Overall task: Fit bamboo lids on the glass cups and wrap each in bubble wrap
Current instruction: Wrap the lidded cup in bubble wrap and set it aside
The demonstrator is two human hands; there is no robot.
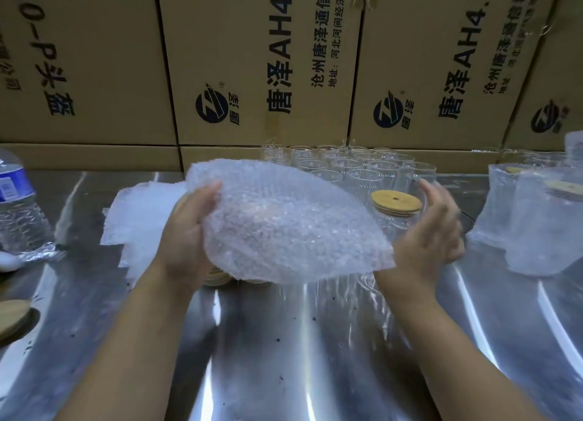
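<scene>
Lidded glass cup [391,231] stands on the steel table [284,357], just inside the right hand's palm. Its bamboo lid [396,202] sits flat on the rim.

Right hand [432,231]: fingers apart and loosely curved, palm turned toward the cup. The fingers are blurred, so I cannot tell whether they touch the glass.

Left hand [186,231]: clamped on the left edge of a bubble wrap sheet [284,225], fingers curled round it. The sheet is raised off the table and sags across toward the right hand. Its low corner reaches the heel of that hand, but I cannot tell whether it is held there.

- Beyond the left hand: more loose sheets [135,212].
- Under the raised sheet, by the left wrist: spare lids [217,278], mostly hidden.
- Past the right fingertips: a cluster of bare cups [347,165] with no lids.
- Outboard of the right hand: wrapped cups [536,225].

My read is that the lid step is finished for this cup and the wrapping step is just opening. Many cups are left to do.

I judge the next move calls for bringing cup and sheet together. The right hand would need a firm hold round the glass below the lid, so the lid is not knocked loose. The left hand would carry the limp sheet's edge against the cup wall, ready to roll. The sheet will flop, so I expect both hands are needed to keep it taut.
</scene>
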